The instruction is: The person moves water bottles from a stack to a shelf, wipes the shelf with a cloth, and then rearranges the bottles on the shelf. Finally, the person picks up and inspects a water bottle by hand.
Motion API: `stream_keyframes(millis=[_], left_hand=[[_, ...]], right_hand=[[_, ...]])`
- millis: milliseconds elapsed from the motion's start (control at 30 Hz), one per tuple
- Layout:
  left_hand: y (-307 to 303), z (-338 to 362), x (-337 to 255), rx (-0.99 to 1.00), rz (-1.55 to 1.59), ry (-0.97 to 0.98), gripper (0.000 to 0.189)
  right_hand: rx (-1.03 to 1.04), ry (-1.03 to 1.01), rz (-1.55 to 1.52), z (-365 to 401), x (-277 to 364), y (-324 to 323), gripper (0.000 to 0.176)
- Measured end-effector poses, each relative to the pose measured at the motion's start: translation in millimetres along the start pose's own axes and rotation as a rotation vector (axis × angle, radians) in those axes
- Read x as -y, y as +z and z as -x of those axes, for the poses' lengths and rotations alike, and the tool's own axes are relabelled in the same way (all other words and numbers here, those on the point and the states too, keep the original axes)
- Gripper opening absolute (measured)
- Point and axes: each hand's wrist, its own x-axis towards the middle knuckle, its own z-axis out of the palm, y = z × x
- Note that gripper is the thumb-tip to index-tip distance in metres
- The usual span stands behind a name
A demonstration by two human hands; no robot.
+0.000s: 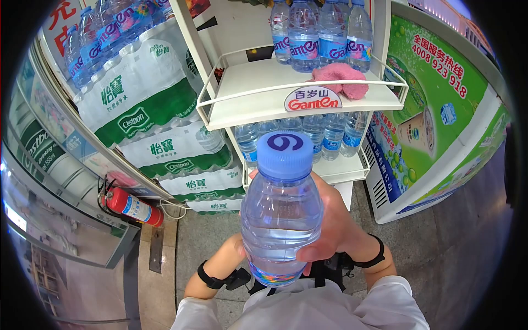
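A clear water bottle [281,220] with a blue cap stands upright close to the camera, at the centre of the head view. My right hand [336,223] wraps around it from the right, thumb on the front near the label. My left hand [233,252] presses against the bottle's lower left side, and its fingers are hidden behind the bottle. Both wrists wear black bands.
A white wire shelf [300,99] just ahead carries Ganten bottles [319,33] and a pink cloth [342,78]. Shrink-wrapped water packs [165,148] are stacked at the left above a red fire extinguisher [133,207]. A freezer chest [440,126] with green adverts stands at the right.
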Motion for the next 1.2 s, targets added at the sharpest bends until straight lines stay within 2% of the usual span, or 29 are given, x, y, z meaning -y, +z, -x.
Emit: stream_keyframes(millis=[200,400,700,833,1100,1200], left_hand=[[-1.2,0.7,1.1,-0.012,-0.020,0.007,0.080],[-1.8,-0.8,1.6,-0.024,-0.036,0.009,0.083],[-2.6,1.3,1.3,-0.037,-0.058,0.012,0.086],[-4.1,1.4,0.3,-0.043,-0.065,0.017,0.088],[-5.8,2.4,-1.6,-0.053,-0.084,0.010,0.091],[-6.6,3.8,-1.7,-0.060,-0.100,0.016,0.092]], right_hand=[[0.063,0.088,-0.106,-1.6,2.5,-1.0,0.082],[0.014,0.028,-0.010,0.7,1.9,-0.5,0.084],[0.034,0.069,-0.056,-1.8,3.8,-0.2,0.085],[-0.057,0.206,-0.043,-2.3,8.3,5.5,0.104],[-0.001,0.217,-0.055,-4.7,6.0,3.5,0.104],[-0.032,0.156,-0.034,-6.1,3.0,3.3,0.101]])
